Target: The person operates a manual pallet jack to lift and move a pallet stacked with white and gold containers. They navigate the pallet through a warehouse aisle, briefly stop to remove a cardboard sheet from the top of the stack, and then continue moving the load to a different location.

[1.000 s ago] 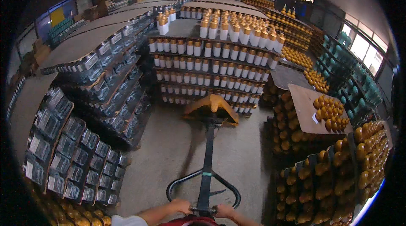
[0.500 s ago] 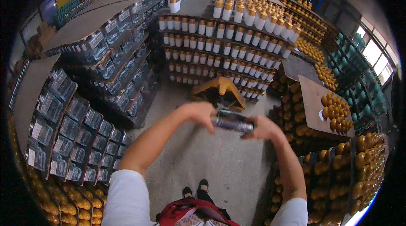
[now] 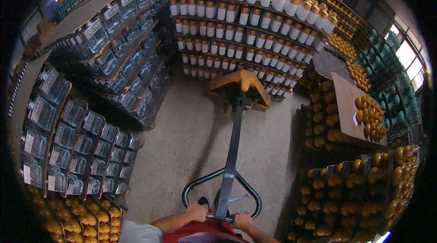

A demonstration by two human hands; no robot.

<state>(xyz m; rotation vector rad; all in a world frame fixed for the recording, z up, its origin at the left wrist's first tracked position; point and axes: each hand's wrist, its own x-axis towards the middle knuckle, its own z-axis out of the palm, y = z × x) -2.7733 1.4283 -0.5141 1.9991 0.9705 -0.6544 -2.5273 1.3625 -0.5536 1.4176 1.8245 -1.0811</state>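
A hand pallet truck (image 3: 236, 80) with a yellow body stands in the aisle ahead of me. Its dark tow bar (image 3: 234, 145) slopes toward me and ends in a black looped handle (image 3: 257, 197). My left hand (image 3: 197, 212) is closed around the near crossbar of that loop, left of the bar. Just to the right of the bar, my right hand (image 3: 242, 220) also grips the crossbar. Both hands are low and close to my red apron (image 3: 200, 232). The truck's forks are hidden behind its body.
Tiered stacks of white bottles with gold tops (image 3: 255, 36) rise behind the truck. Clear glass bottles (image 3: 43, 111) in layers line the left side. Amber gourd-shaped bottles (image 3: 350, 197) are stacked at right, with a bare brown board (image 3: 343, 99) and green bottles (image 3: 396, 102) beyond.
The handle has swung down from out in front to close against my body, both hands moving with it. The tow bar now lies in full view.
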